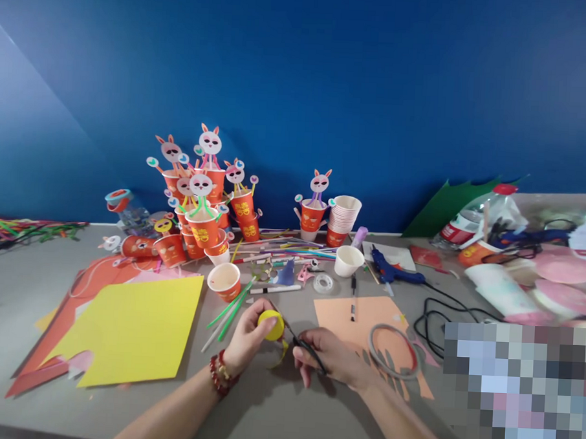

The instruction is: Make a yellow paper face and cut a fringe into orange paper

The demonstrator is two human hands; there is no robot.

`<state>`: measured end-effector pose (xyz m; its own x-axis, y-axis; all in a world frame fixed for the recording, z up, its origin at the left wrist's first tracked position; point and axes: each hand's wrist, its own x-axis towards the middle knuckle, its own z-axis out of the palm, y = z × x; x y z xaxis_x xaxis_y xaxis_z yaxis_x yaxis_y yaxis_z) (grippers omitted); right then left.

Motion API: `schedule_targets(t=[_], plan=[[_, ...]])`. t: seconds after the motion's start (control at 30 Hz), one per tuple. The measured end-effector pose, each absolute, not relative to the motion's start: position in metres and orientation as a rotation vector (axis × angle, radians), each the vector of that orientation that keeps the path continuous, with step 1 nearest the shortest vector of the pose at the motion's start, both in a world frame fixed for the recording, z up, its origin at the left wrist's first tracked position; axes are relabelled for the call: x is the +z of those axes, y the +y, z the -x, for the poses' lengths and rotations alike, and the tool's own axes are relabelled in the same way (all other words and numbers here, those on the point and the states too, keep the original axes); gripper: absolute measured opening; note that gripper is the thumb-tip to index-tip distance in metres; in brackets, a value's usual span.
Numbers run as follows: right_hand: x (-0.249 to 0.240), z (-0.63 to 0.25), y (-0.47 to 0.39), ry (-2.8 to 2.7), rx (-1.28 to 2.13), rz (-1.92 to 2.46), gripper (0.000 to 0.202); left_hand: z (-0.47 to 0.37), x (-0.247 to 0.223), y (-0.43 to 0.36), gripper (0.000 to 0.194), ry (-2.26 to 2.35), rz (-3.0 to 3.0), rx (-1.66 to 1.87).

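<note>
My left hand (249, 337) pinches a small round yellow paper piece (271, 325) just above the grey table (265, 406). A thin yellow paper strip hangs from it. My right hand (333, 360) grips black-handled scissors (303, 344), whose blades point at the yellow piece. A red bead bracelet is on my left wrist. Both hands are near the table's front middle.
A large yellow paper sheet (133, 326) lies at left over red paper. Red paper cups with bunny faces (201, 196) stand at the back. An orange sheet (361, 316), a tape roll (323, 283), a blue glue gun (392, 270) and black cable (439, 316) lie right.
</note>
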<state>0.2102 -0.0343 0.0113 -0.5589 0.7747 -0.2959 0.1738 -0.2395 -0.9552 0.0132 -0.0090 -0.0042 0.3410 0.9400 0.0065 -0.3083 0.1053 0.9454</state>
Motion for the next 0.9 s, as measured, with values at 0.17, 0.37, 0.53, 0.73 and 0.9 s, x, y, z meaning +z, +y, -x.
schedule_targets(t=[0.17,0.37,0.53,0.73,0.9], plan=[[0.0134,-0.2096,-0.0351,-1.573,1.858,1.126,0.058,-0.0117,-0.0047,-0.0098,0.034,0.760,-1.077,1.043],[0.0096,-0.2118,-0.0341,-1.634,1.862,1.107,0.055,-0.0123,-0.0022,-0.0102,0.036,0.748,-1.064,1.060],[0.0079,-0.2126,-0.0347,-1.621,1.875,1.109,0.054,-0.0126,-0.0001,-0.0108,0.037,0.746,-1.059,1.065],[0.0092,-0.2122,-0.0359,-1.633,1.869,1.109,0.054,-0.0117,-0.0010,-0.0114,0.036,0.741,-1.063,1.072],[0.0109,-0.2114,-0.0362,-1.659,1.848,1.121,0.055,-0.0111,-0.0016,-0.0114,0.033,0.728,-1.073,1.081]])
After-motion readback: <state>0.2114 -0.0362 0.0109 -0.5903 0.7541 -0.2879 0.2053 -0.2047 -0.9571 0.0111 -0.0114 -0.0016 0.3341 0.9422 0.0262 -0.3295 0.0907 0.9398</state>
